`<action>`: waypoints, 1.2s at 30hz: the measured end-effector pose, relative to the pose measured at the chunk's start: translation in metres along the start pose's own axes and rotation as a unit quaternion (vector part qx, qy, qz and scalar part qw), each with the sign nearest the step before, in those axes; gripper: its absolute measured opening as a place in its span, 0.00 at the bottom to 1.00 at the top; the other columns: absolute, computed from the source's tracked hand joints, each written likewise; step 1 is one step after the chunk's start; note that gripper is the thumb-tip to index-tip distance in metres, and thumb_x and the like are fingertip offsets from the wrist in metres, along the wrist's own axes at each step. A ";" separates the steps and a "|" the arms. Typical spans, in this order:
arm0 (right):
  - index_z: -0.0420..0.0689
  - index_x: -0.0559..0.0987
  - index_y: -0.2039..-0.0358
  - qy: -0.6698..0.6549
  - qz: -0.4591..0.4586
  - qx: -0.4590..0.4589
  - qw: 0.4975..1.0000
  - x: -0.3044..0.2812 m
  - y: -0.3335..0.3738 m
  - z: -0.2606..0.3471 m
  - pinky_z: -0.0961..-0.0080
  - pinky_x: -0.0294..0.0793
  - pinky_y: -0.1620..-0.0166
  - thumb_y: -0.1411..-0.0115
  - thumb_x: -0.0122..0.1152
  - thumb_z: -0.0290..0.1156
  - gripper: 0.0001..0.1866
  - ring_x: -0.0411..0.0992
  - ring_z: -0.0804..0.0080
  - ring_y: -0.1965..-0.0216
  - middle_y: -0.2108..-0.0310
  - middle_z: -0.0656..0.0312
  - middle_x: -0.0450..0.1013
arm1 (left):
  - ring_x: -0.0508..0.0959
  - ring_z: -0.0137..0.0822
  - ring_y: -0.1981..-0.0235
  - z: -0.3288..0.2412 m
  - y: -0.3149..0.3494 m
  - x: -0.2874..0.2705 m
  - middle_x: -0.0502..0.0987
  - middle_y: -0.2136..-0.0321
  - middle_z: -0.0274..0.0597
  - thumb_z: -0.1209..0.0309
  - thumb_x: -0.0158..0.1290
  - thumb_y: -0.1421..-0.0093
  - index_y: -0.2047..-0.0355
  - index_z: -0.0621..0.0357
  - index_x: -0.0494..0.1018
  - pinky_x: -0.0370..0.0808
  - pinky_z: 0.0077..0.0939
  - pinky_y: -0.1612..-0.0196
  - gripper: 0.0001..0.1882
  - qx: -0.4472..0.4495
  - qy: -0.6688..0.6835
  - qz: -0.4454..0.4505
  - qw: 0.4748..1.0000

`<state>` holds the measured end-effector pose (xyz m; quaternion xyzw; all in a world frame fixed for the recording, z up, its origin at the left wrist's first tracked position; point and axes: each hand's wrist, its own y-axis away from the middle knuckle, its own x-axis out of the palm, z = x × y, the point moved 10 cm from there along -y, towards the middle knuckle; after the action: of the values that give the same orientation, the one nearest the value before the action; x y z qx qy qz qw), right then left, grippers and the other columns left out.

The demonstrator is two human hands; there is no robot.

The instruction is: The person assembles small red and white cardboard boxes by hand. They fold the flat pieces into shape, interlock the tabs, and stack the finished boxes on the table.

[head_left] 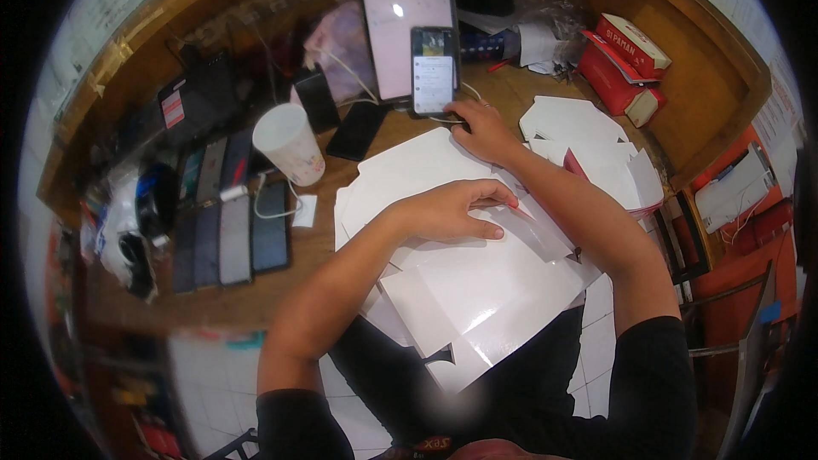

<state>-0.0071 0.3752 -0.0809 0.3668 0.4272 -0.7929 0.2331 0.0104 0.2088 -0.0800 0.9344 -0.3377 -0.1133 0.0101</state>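
Observation:
A flat unfolded white cardboard box [503, 290] lies across my lap and the desk edge, on top of more white cardboard sheets [409, 172]. My left hand [456, 211] rests over it, thumb apart from the bent fingers, fingertips beside a raised flap [545, 234]. Whether those fingertips touch the flap is hard to see. My right hand [481, 130] reaches forward past the cardboard, a finger at the lower edge of a lit phone [433, 77]. That phone stands upright, leaning against a larger tablet [400, 13] with a bright screen.
Left of the cardboard stand a white cup [288, 143] and a black phone [358, 130]. Several phones [234, 238] lie in rows at the desk's left, near a dark tablet [200, 94]. More folded white cardboard [588, 128] and red boxes [626, 64] sit at the right.

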 end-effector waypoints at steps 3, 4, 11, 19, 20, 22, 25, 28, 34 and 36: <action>0.45 0.78 0.45 0.005 -0.006 -0.004 1.000 0.000 0.000 0.000 0.53 0.65 0.37 0.43 0.59 0.31 0.23 0.72 0.48 0.46 0.51 0.49 0.76 | 0.60 0.42 0.27 0.001 0.000 0.000 0.67 0.33 0.43 0.77 0.60 0.37 0.37 0.55 0.67 0.50 0.40 0.22 0.28 0.000 0.001 0.000 1.000; 0.45 0.78 0.45 0.006 -0.008 -0.004 1.000 0.000 0.001 -0.001 0.53 0.65 0.37 0.43 0.59 0.31 0.23 0.72 0.47 0.47 0.51 0.49 0.76 | 0.60 0.42 0.27 0.000 -0.001 -0.001 0.67 0.33 0.43 0.77 0.60 0.37 0.37 0.55 0.67 0.50 0.39 0.22 0.28 -0.001 0.000 0.000 1.000; 0.45 0.78 0.45 0.000 -0.009 -0.008 1.000 0.000 0.001 -0.001 0.53 0.66 0.39 0.43 0.60 0.30 0.23 0.72 0.47 0.47 0.51 0.49 0.76 | 0.60 0.41 0.27 -0.001 0.000 0.000 0.67 0.33 0.43 0.77 0.60 0.37 0.37 0.56 0.67 0.50 0.38 0.22 0.28 -0.006 0.004 -0.001 1.000; 0.45 0.78 0.45 0.000 -0.009 -0.003 1.000 0.001 0.000 0.000 0.53 0.66 0.39 0.43 0.59 0.30 0.23 0.71 0.47 0.47 0.49 0.48 0.76 | 0.60 0.42 0.27 0.000 0.001 0.000 0.66 0.33 0.44 0.78 0.60 0.37 0.37 0.56 0.67 0.50 0.38 0.22 0.28 -0.004 0.001 -0.004 1.000; 0.45 0.78 0.45 0.001 -0.009 -0.002 1.000 0.001 0.001 0.000 0.53 0.66 0.38 0.43 0.59 0.30 0.23 0.71 0.47 0.46 0.49 0.48 0.76 | 0.60 0.42 0.27 -0.001 0.001 0.000 0.66 0.33 0.44 0.78 0.60 0.37 0.37 0.56 0.67 0.50 0.38 0.22 0.28 -0.005 0.002 -0.004 1.000; 0.45 0.78 0.45 0.000 -0.008 0.000 1.000 0.000 0.001 -0.001 0.53 0.65 0.38 0.43 0.59 0.30 0.23 0.71 0.46 0.46 0.48 0.48 0.76 | 0.60 0.42 0.27 -0.001 0.000 0.000 0.66 0.33 0.44 0.78 0.60 0.37 0.36 0.56 0.67 0.50 0.38 0.22 0.28 -0.006 0.003 -0.003 1.000; 0.45 0.78 0.44 -0.001 -0.007 -0.001 1.000 0.000 0.001 -0.001 0.52 0.65 0.37 0.42 0.59 0.30 0.23 0.71 0.46 0.46 0.48 0.48 0.76 | 0.60 0.41 0.27 0.000 0.000 0.001 0.66 0.33 0.44 0.78 0.60 0.37 0.36 0.56 0.67 0.50 0.37 0.22 0.28 -0.001 0.005 0.000 1.000; 0.45 0.78 0.44 -0.004 -0.003 0.008 1.000 0.001 0.000 0.000 0.52 0.65 0.37 0.42 0.59 0.31 0.23 0.71 0.46 0.46 0.48 0.48 0.76 | 0.60 0.41 0.27 -0.001 0.002 0.000 0.66 0.33 0.44 0.78 0.59 0.36 0.36 0.56 0.66 0.51 0.37 0.23 0.29 0.010 0.005 0.001 1.000; 0.46 0.76 0.41 -0.023 0.016 0.037 0.999 0.000 0.001 -0.005 0.56 0.66 0.36 0.41 0.62 0.30 0.26 0.71 0.49 0.44 0.47 0.48 0.76 | 0.59 0.41 0.26 0.003 0.000 0.000 0.65 0.32 0.44 0.78 0.59 0.36 0.36 0.57 0.66 0.53 0.37 0.23 0.29 -0.011 0.011 -0.006 1.000; 0.47 0.74 0.39 -0.082 0.035 0.085 0.992 0.001 0.001 -0.013 0.59 0.66 0.36 0.41 0.63 0.30 0.28 0.71 0.53 0.43 0.47 0.48 0.76 | 0.59 0.41 0.26 0.004 0.000 0.000 0.65 0.32 0.44 0.78 0.59 0.36 0.36 0.57 0.66 0.53 0.37 0.23 0.29 -0.010 0.011 -0.007 1.000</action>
<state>-0.0026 0.3861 -0.0872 0.3333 0.3243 -0.8455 0.2626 0.0094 0.2087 -0.0843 0.9377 -0.3300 -0.1067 0.0219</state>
